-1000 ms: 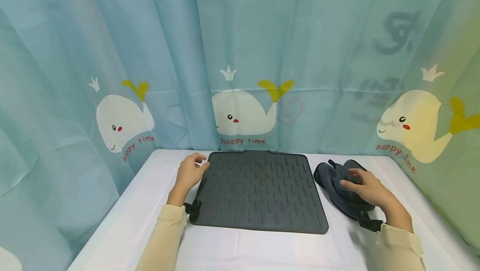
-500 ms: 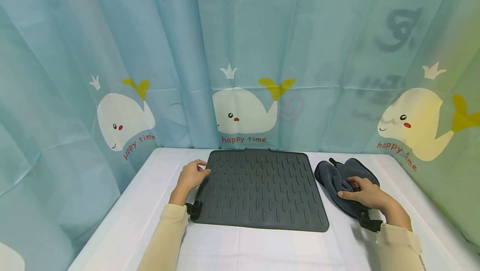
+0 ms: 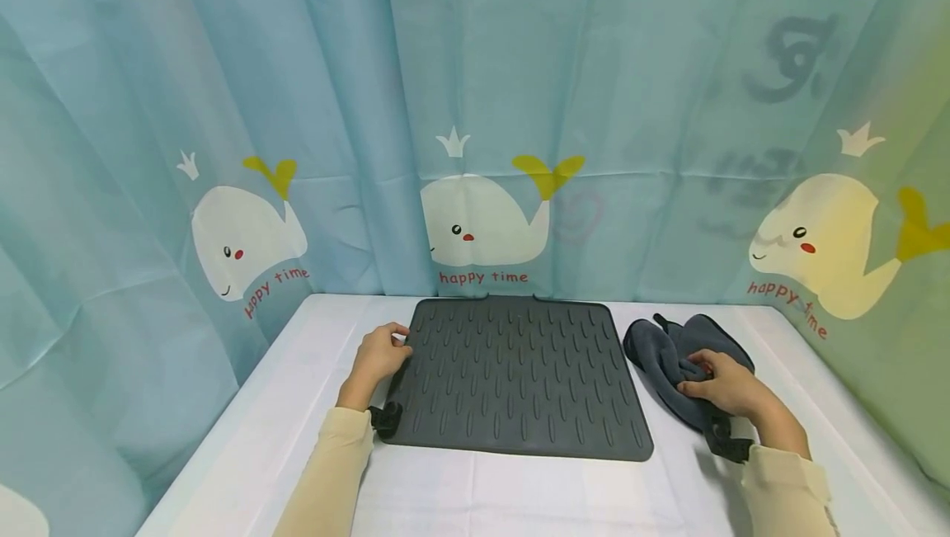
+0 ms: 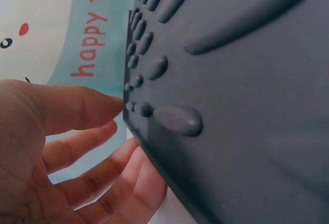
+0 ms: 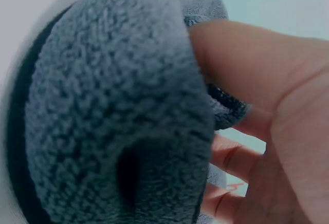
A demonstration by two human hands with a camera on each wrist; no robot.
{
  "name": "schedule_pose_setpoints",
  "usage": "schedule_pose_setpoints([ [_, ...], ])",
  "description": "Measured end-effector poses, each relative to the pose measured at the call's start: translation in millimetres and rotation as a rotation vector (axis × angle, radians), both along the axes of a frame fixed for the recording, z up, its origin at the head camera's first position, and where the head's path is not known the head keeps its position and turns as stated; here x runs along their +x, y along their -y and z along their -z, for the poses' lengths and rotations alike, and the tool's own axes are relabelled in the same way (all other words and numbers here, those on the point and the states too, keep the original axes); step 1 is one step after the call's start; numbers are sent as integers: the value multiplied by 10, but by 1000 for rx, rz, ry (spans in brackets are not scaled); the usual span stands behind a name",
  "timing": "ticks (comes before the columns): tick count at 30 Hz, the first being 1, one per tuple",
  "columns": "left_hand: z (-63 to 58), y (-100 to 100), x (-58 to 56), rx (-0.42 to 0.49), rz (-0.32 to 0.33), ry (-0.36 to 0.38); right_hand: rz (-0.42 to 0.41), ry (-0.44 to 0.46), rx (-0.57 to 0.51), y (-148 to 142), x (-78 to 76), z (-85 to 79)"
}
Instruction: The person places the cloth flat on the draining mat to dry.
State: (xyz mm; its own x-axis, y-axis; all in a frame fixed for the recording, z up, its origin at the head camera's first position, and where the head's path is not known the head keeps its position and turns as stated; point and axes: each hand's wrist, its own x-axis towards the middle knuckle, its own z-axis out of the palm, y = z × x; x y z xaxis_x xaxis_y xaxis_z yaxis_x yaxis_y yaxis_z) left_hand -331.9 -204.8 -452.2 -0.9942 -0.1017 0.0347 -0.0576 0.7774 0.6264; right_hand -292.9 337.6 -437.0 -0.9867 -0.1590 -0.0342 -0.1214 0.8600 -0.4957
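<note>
Gripping the grey cloth (image 3: 679, 372) in our right hand (image 3: 731, 393); left hand (image 3: 378, 353) fingers (image 4: 97, 170) curl under the ribbed mat (image 3: 515, 376) edge. Mat lies flat on the bench (image 3: 297, 405), cloth not yet on it.

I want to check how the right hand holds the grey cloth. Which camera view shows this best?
The right wrist view: the cloth fills it, with the thumb pinching its fleecy fold. The head view shows the whole cloth under the right hand beside the mat, but small. The left wrist view lacks it.
</note>
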Motion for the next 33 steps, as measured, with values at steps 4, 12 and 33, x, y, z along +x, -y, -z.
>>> schedule_pose_setpoints([
  [4, 10, 30, 4, -1, 2, 6, 7, -16, 12, -1, -9, 20],
  [12, 45, 84, -10, -29, 29, -14, 28, -50, 9, -12, -17, 43],
  [33, 27, 93, -11, -54, 68, -18, 178, -190, -3, -37, 43, -139],
])
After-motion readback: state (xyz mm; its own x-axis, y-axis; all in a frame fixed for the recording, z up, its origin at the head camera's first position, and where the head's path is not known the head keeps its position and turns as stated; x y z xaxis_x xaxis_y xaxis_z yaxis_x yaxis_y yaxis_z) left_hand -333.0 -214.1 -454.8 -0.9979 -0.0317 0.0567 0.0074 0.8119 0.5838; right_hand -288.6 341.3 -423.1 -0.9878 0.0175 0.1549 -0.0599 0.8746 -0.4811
